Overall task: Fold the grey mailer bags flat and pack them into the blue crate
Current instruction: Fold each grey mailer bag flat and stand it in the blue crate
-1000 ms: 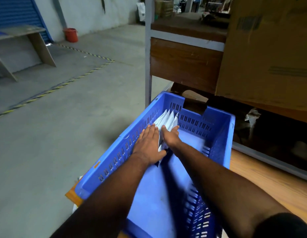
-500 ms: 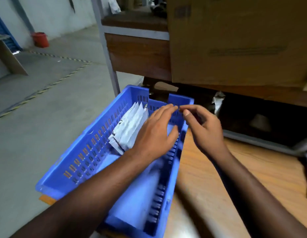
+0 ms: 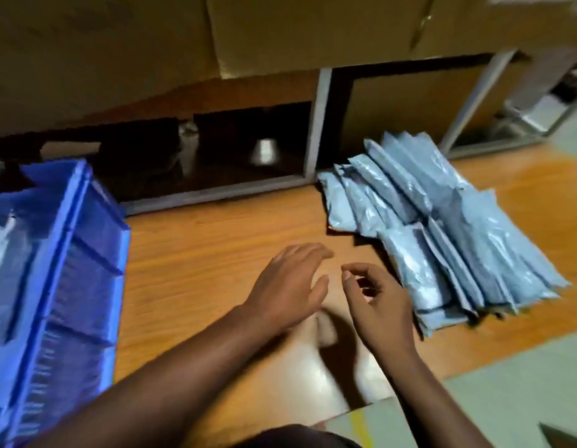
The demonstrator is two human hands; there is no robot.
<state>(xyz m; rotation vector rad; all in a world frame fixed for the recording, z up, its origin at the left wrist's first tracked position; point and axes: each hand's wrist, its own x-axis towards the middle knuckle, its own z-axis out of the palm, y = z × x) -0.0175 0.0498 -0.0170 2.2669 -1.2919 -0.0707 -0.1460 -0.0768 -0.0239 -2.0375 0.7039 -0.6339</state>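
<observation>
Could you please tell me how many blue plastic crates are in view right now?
1. The blue plastic crate sits at the left edge of the wooden tabletop, partly cut off by the frame; any others beyond the frame would be hidden.

No readable text anywhere.

The grey mailer bags (image 3: pixel 442 227) stacked toward the worktop's right edge, the blue crate (image 3: pixel 70 286) at its left edge and the cardboard boxes (image 3: pixel 280 30) on the shelf behind all show plain faces; any marks are too blurred to make out.
</observation>
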